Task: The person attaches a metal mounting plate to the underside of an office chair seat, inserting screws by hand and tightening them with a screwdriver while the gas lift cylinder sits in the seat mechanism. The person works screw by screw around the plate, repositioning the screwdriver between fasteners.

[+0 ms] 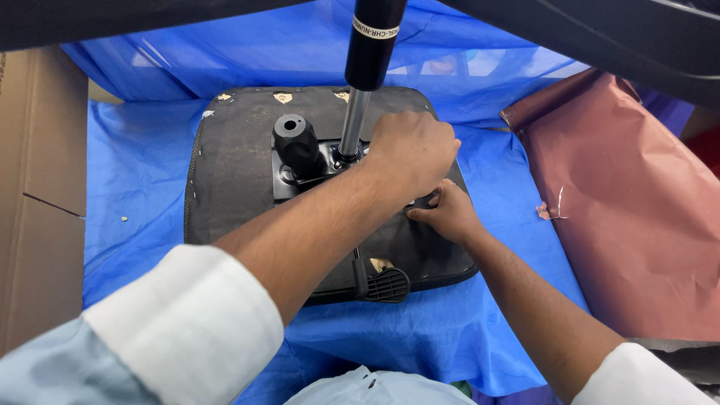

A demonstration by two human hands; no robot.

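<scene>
An upturned black chair seat point(232, 172) lies on a blue sheet point(135, 187). A black metal mechanism plate point(289, 180) with a round black knob point(296, 139) is fixed to its underside. A gas lift cylinder point(371, 45), black above a silver rod point(352, 124), stands up from the plate. My left hand point(412, 150) is closed in a fist over the plate just right of the rod; what it grips is hidden. My right hand point(446, 214) presses its fingertips on the seat next to the plate's right edge. A black lever paddle point(386, 285) sticks out at the seat's near edge.
A cardboard box point(37, 195) stands at the left. Crumpled reddish-brown wrapping paper point(630, 202) lies at the right. Dark chair parts point(600, 37) cross the top of the view. A pale plastic bag point(375, 386) sits at the bottom edge.
</scene>
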